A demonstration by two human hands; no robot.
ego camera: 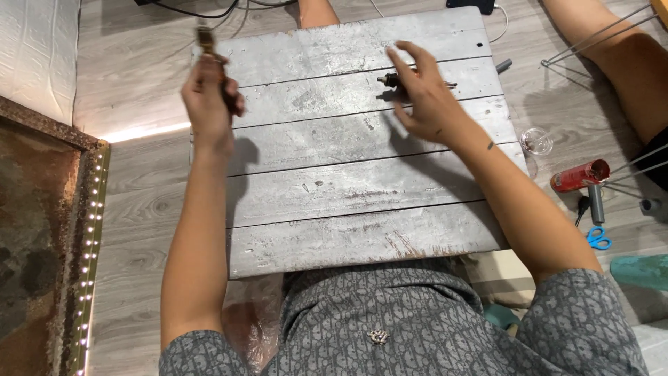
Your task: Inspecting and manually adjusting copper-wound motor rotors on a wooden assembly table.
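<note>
My left hand (pixel 207 94) is raised over the left edge of a grey plank board (pixel 327 181) and is closed around a small dark brown tool (pixel 206 40) whose metal tip sticks up above the fist. My right hand (pixel 424 94) hovers over the far part of the board with fingers spread. It reaches onto a small dark tool with a thin metal rod (pixel 410 82) lying on the planks; whether the fingers grip it cannot be told.
On the wooden floor to the right lie a red canister (pixel 579 175), a clear round lid (pixel 536 141), blue-handled scissors (pixel 597 239), grey tubes (pixel 596 202) and metal rods (pixel 591 38). A light string (pixel 89 257) edges a rusty panel at left. Another person's leg (pixel 612 56) is at top right.
</note>
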